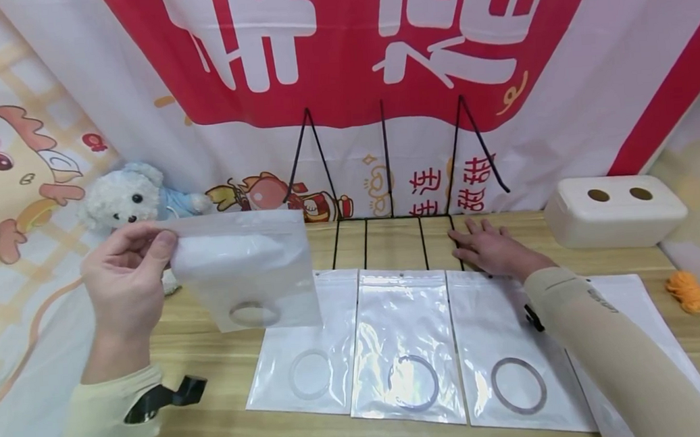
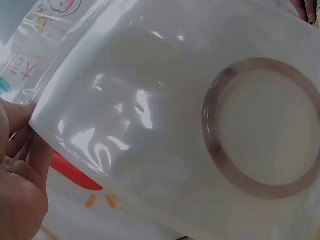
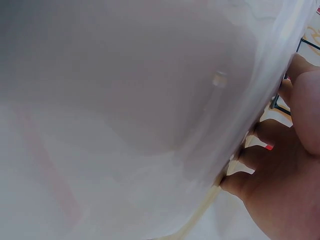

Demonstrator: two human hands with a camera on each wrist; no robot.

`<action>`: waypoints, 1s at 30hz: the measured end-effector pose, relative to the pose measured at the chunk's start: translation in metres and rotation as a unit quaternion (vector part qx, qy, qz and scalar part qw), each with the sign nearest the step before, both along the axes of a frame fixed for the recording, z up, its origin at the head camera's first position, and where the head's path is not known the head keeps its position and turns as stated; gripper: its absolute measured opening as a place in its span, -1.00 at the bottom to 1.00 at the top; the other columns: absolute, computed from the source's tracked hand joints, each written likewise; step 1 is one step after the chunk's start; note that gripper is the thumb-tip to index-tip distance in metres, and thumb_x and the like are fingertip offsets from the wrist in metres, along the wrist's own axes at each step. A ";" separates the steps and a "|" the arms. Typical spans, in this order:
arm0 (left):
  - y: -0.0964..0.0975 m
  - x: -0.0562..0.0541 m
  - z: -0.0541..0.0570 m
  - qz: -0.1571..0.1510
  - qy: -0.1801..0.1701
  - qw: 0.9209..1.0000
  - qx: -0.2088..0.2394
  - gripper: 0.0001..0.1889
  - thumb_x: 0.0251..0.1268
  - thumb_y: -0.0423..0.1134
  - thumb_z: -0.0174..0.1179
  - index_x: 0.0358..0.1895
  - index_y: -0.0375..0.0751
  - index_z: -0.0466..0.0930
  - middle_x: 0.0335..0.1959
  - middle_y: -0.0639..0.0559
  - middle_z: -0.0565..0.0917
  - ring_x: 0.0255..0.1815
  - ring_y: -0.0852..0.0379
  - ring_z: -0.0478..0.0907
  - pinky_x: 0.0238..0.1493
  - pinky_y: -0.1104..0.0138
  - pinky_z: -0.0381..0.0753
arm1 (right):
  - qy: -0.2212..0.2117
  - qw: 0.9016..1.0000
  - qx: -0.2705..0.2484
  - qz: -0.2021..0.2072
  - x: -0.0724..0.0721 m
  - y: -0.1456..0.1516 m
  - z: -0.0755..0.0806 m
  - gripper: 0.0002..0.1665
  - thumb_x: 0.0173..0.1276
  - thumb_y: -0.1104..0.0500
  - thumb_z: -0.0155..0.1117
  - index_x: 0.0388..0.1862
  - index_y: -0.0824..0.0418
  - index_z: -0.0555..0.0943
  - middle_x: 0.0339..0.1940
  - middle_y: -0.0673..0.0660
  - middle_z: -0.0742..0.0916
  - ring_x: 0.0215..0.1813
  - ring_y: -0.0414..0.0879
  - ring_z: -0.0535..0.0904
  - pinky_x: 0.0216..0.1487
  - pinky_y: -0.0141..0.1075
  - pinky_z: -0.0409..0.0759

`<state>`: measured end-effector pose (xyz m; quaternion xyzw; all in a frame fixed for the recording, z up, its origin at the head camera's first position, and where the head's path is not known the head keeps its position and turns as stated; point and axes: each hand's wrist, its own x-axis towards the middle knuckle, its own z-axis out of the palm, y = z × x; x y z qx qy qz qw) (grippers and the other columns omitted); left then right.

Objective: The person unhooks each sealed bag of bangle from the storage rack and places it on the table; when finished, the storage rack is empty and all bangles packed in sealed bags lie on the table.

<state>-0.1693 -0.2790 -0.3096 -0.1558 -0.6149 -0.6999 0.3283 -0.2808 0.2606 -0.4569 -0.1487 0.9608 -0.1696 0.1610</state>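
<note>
My left hand [image 1: 125, 281] pinches the top corner of a translucent zip bag [image 1: 236, 253] between thumb and fingers, holding it up over the left of the table. Inside that bag lies a brownish bangle [image 2: 210, 125], low down near the bottom edge. On the right, my right hand [image 1: 495, 249] reaches over the top edge of a flat bag [image 1: 479, 324] with a brown-grey bangle [image 1: 496, 388] in it. Its fingers are spread at the base of a black wire rack [image 1: 423, 244], and nothing is gripped in it.
Two more bags, a left one [image 1: 276, 379] and a middle one [image 1: 376, 325], lie in the row with pale bangles. Another bag [image 1: 630, 307] is partly under my right forearm. A white box [image 1: 618, 220], orange yarn [image 1: 688, 291] and a teddy bear [image 1: 123, 194] stand around.
</note>
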 end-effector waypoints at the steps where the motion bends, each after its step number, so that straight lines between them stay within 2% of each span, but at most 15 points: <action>1: -0.003 0.002 0.000 0.007 -0.007 1.000 -0.002 -0.85 0.31 -0.72 0.29 -0.23 -0.49 0.79 -0.37 -0.04 0.83 -0.41 0.21 0.72 -0.29 0.54 0.75 | 0.000 1.000 0.000 0.000 0.000 0.000 0.000 -0.21 0.78 -0.24 -0.08 0.80 0.05 0.14 0.80 0.49 -0.08 0.74 0.63 -0.33 0.64 0.57 -0.38; 7: -0.026 0.014 -0.005 0.032 -0.024 0.999 0.000 -0.84 0.31 -0.72 0.28 -0.24 -0.47 0.79 -0.42 -0.03 0.81 -0.46 0.22 0.69 -0.35 0.55 0.73 | 0.001 1.000 -0.001 0.000 0.000 -0.002 0.000 -0.23 0.79 -0.21 -0.09 0.80 0.05 0.14 0.81 0.47 -0.08 0.75 0.61 -0.34 0.65 0.56 -0.39; 10: -0.040 0.020 -0.008 0.029 -0.018 0.999 0.006 -0.87 0.31 -0.73 0.28 -0.22 -0.55 0.76 -0.44 -0.05 0.80 -0.48 0.22 0.70 -0.37 0.55 0.74 | -0.001 1.000 -0.003 0.002 0.000 -0.002 0.000 -0.22 0.79 -0.22 -0.09 0.80 0.06 0.13 0.80 0.48 -0.09 0.74 0.62 -0.35 0.65 0.56 -0.39; 14: -0.057 0.029 -0.010 0.043 -0.016 0.999 -0.001 -0.92 0.32 -0.71 0.29 -0.20 -0.60 0.73 -0.42 -0.05 0.80 -0.48 0.23 0.71 -0.36 0.57 0.74 | -0.004 1.000 -0.003 0.000 0.000 0.000 -0.001 -0.22 0.79 -0.21 -0.09 0.81 0.05 0.12 0.81 0.47 -0.10 0.75 0.61 -0.36 0.66 0.55 -0.40; 20: -0.079 0.040 -0.014 0.079 -0.029 0.996 -0.013 -0.89 0.34 -0.70 0.28 -0.21 -0.53 0.75 -0.43 0.00 0.81 -0.47 0.27 0.70 -0.40 0.61 0.69 | -0.010 1.000 0.000 -0.004 -0.001 -0.001 0.000 -0.22 0.78 -0.22 -0.09 0.81 0.03 0.12 0.81 0.46 -0.11 0.75 0.60 -0.37 0.66 0.53 -0.41; 23: -0.087 0.042 -0.015 0.109 -0.073 0.991 -0.021 -0.89 0.36 -0.67 0.29 -0.21 -0.48 0.76 -0.42 0.03 0.82 -0.45 0.29 0.71 -0.41 0.62 0.69 | -0.014 1.000 0.000 -0.005 0.000 -0.001 0.001 -0.21 0.78 -0.24 -0.09 0.81 0.02 0.12 0.81 0.46 -0.11 0.75 0.60 -0.38 0.66 0.53 -0.42; 25: -0.092 0.040 -0.016 0.125 -0.124 0.984 -0.021 -0.89 0.38 -0.61 0.32 -0.20 -0.39 0.78 -0.39 0.07 0.83 -0.42 0.32 0.72 -0.38 0.63 0.69 | -0.015 1.000 0.001 -0.008 0.001 -0.002 0.002 -0.23 0.79 -0.22 -0.09 0.81 0.02 0.13 0.81 0.46 -0.11 0.75 0.59 -0.38 0.67 0.52 -0.42; 27: -0.099 0.036 -0.018 0.116 -0.172 0.978 -0.026 -0.87 0.42 -0.56 0.33 -0.19 -0.28 0.80 -0.37 0.13 0.83 -0.41 0.36 0.73 -0.37 0.63 0.70 | -0.015 1.000 0.000 -0.009 0.002 -0.002 0.003 -0.23 0.79 -0.21 -0.09 0.80 0.02 0.13 0.81 0.47 -0.11 0.75 0.60 -0.38 0.66 0.53 -0.42; 30: -0.110 0.027 -0.024 0.082 -0.227 0.969 -0.047 -0.81 0.48 -0.50 0.31 -0.20 -0.10 0.81 -0.38 0.23 0.82 -0.44 0.42 0.71 -0.42 0.64 0.67 | -0.012 1.000 0.000 -0.007 0.002 -0.003 0.004 -0.23 0.79 -0.20 -0.08 0.80 0.04 0.13 0.81 0.47 -0.10 0.75 0.60 -0.37 0.66 0.53 -0.41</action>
